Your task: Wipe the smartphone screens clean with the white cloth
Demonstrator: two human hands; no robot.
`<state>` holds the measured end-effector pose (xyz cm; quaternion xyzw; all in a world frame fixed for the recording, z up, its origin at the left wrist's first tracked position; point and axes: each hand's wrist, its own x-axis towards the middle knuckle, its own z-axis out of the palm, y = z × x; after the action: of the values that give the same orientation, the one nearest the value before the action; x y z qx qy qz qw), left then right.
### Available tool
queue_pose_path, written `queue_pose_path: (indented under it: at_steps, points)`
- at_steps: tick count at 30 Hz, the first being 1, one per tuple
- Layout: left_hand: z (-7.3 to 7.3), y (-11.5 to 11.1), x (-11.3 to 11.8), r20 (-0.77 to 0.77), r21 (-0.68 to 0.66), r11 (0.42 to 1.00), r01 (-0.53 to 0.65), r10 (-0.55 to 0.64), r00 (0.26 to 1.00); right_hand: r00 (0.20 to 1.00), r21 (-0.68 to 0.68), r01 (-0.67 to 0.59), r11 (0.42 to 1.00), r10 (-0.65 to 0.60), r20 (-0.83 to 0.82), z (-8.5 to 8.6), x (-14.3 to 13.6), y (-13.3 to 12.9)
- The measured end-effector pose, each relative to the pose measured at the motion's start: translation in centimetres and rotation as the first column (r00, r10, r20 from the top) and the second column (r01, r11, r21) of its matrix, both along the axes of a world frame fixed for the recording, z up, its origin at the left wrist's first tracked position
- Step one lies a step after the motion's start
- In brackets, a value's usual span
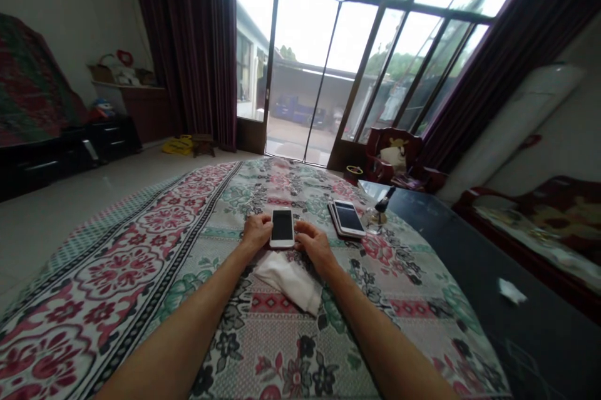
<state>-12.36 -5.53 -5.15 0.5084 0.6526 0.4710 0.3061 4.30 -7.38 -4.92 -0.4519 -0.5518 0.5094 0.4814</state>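
My 1 white smartphone (282,228), its screen dark, lies face up and upright-oriented on the floral tablecloth (244,350).

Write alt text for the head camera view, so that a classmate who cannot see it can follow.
A left hand and a right hand flank a white phone on a flower-patterned tablecloth. Nearer the viewer lies a crumpled white cloth; to the right, another phone rests on a flat item. Beyond are glass doors.
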Motion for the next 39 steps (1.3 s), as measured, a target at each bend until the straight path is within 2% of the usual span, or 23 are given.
queue_pose_path:
  at_steps: [5, 9, 13, 17, 23, 25, 28, 31, 33, 36, 39]
  points:
    - [-0.2, -0.4, -0.4, -0.140, 0.025, 0.997, 0.078, -0.073, 0.987, 0.983, 0.114, 0.046, 0.992, -0.065, 0.174, -0.6, -0.2, -0.1]
    - [-0.4, -0.2, -0.5, -0.272, 0.055, 0.994, 0.096, -0.077, 0.959, 0.965, 0.147, 0.061, 0.987, -0.096, 0.244, -0.8, -0.3, -0.1]
    - [-0.6, -0.1, -0.6, -0.261, 0.061, 0.991, 0.115, -0.096, 0.960, 0.952, 0.193, 0.058, 0.979, -0.113, 0.286, -1.0, -0.3, 0.0]
    - [-0.8, 0.0, -0.8, -0.283, 0.081, 0.988, 0.128, -0.101, 0.954, 0.902, 0.262, 0.057, 0.963, -0.162, 0.401, -0.9, -0.3, -0.2]
    - [-0.7, 0.1, -1.1, -0.277, 0.067, 0.987, 0.144, -0.120, 0.953, 0.804, 0.388, 0.039, 0.921, -0.259, 0.535, 0.8, 0.0, -0.8]
    - [-0.7, 0.1, -1.2, -0.252, 0.056, 0.986, 0.155, -0.136, 0.958, 0.812, 0.427, -0.030, 0.904, -0.227, 0.538, 1.7, 0.0, -1.4]
    - [-0.6, 0.1, -1.4, -0.195, 0.055, 0.983, 0.177, -0.163, 0.967, 0.797, 0.405, -0.256, 0.878, -0.046, 0.602, 3.0, -0.3, -2.7]
    - [-0.6, 0.1, -1.6, -0.128, 0.057, 0.979, 0.194, -0.185, 0.974, 0.681, 0.338, -0.477, 0.811, 0.098, 0.726, 3.9, -1.0, -4.4]
    - [-0.7, 0.1, -1.6, -0.085, 0.055, 0.978, 0.201, -0.196, 0.977, 0.582, 0.273, -0.574, 0.772, 0.150, 0.800, 4.1, -1.2, -5.4]
    - [-0.8, 0.1, -1.7, -0.031, 0.051, 0.975, 0.217, -0.216, 0.976, 0.468, 0.186, -0.649, 0.737, 0.195, 0.862, 4.3, -1.2, -6.2]
    - [-0.9, 0.2, -1.7, -0.012, 0.071, 0.970, 0.231, -0.231, 0.973, 0.427, 0.161, -0.702, 0.694, 0.228, 0.875, 4.2, -1.1, -6.1]
